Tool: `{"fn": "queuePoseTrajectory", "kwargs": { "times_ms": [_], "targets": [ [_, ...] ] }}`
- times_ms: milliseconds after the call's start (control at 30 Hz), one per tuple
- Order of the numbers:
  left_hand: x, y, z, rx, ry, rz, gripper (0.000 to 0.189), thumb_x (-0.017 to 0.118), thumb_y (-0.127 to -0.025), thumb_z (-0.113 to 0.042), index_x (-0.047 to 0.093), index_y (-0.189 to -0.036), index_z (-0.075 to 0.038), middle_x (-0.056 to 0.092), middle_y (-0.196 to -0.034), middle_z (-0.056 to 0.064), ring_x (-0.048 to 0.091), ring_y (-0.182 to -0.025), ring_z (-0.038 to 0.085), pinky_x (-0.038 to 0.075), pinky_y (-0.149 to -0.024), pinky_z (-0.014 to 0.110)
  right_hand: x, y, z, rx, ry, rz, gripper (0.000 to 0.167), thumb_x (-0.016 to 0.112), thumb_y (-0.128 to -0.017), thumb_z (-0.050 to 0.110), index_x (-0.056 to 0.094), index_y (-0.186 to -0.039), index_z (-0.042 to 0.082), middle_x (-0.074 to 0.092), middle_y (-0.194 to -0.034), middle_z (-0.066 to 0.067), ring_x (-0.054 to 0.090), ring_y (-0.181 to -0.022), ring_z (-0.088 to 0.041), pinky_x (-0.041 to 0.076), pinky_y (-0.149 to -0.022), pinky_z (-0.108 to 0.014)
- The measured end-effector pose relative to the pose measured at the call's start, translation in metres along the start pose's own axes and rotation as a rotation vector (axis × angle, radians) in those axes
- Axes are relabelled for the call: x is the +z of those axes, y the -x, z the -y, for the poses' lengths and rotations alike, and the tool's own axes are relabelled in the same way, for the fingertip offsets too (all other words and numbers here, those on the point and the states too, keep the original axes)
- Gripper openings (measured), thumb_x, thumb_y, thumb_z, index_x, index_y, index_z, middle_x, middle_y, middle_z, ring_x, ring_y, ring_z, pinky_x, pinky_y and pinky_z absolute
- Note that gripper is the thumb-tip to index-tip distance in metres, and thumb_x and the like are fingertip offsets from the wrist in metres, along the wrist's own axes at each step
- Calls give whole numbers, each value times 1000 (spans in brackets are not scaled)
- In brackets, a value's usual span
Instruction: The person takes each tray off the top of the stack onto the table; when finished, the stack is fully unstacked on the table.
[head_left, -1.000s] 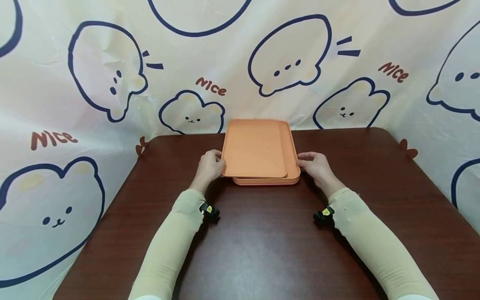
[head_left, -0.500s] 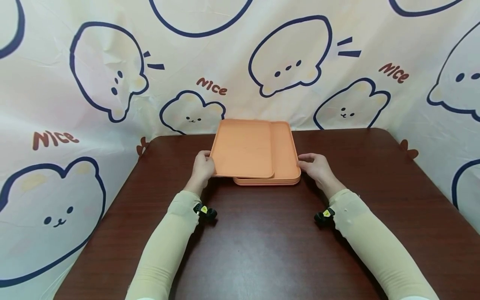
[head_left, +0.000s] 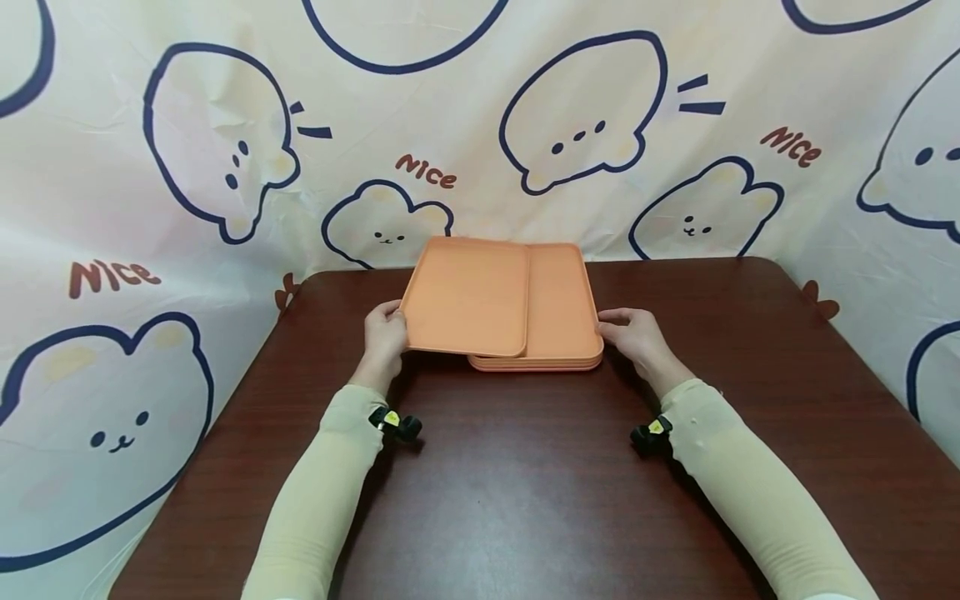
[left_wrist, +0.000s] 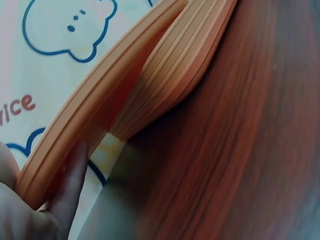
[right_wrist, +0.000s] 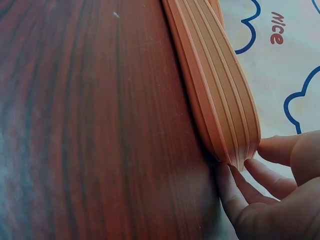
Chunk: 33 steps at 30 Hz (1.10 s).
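Observation:
Several orange rectangular trays are stacked at the far side of the table. My left hand (head_left: 386, 340) grips the left edge of the upper tray (head_left: 468, 296), which sits shifted to the left over the tray stack (head_left: 564, 308). In the left wrist view, this upper tray (left_wrist: 102, 95) tilts away from the stacked rims (left_wrist: 172, 65), with a gap between them at the near end. My right hand (head_left: 636, 340) holds the stack's right edge. The right wrist view has its thumb (right_wrist: 280, 149) at the top rim and fingertips against the side of the stack (right_wrist: 220, 85).
A dark brown wooden table (head_left: 495, 483) spreads out before me. Behind and beside it hangs a pale cloth (head_left: 465, 108) printed with cartoon bears and the word "Nice". A small black wrist camera (head_left: 397, 423) sits on each wrist.
My left hand has moved to the left, sliding the upper tray with it. More of the tray below now shows on the right. The right hand has stayed at the stack's edge.

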<state>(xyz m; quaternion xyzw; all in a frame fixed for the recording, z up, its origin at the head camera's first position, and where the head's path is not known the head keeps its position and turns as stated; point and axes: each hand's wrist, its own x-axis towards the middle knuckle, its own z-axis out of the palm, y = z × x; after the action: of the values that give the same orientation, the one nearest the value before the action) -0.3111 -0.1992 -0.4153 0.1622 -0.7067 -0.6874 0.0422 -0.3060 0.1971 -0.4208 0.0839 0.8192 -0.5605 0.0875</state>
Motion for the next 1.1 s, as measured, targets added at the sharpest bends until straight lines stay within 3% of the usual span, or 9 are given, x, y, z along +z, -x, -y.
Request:
{"fn": "queuePoseTrajectory", "kwargs": {
  "times_ms": [167,500,1100],
  "targets": [
    [-15,-3,0,-35,46,10,49,42,-115,-12,44,-163,-8,52,-158,20,62,-128,31,59,-67,19,0,-1,-1,-6,6,-6,48,62,-108,18,58,-153,0,56,-156,-21,59,-130,-27,49,-116,-42],
    [-42,-7,-2,-41,71,-47,48,46,-114,-9,47,-162,-10,53,-159,18,62,-132,28,60,-73,20,0,-1,-2,-15,19,-13,47,64,-108,19,60,-151,1,56,-156,-20,58,-130,-26,50,-111,-38],
    [-115,-15,7,-90,70,-164,51,46,-114,-12,45,-165,-15,46,-167,16,58,-140,27,59,-69,18,1,0,-2,19,21,-15,47,62,-109,20,59,-152,3,55,-157,-19,56,-133,-29,47,-117,-43]
  ]
}}
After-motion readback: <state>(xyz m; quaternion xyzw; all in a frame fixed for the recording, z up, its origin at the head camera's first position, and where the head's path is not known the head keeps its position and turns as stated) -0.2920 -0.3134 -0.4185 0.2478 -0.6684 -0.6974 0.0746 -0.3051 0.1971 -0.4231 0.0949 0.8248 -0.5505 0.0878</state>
